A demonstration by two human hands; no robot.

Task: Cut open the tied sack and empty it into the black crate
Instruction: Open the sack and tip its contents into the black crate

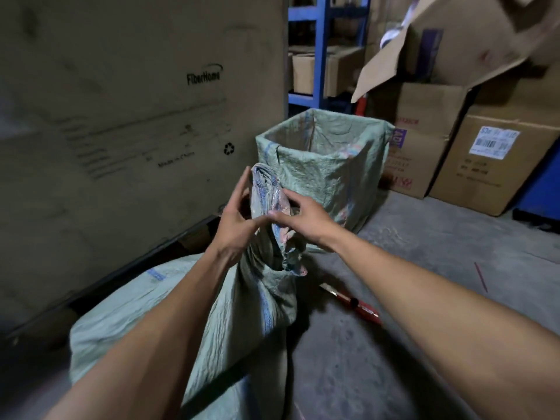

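Observation:
A full pale green woven sack [169,322] lies on the concrete floor in front of me, its gathered neck [263,201] pulled upright. My left hand [235,225] is at the left side of the neck with fingers spread, touching the cloth. My right hand [298,216] pinches the folded top of the neck from the right. A red utility knife [353,303] lies on the floor just right of the sack, touched by neither hand. No black crate is in view.
A second green sack [327,165] stands open-mouthed just behind. A huge printed carton [121,116] walls the left. Stacked cardboard boxes [472,153] fill the right, a blue shelf rack [321,50] stands behind, and a thin red strip [481,277] lies on the floor.

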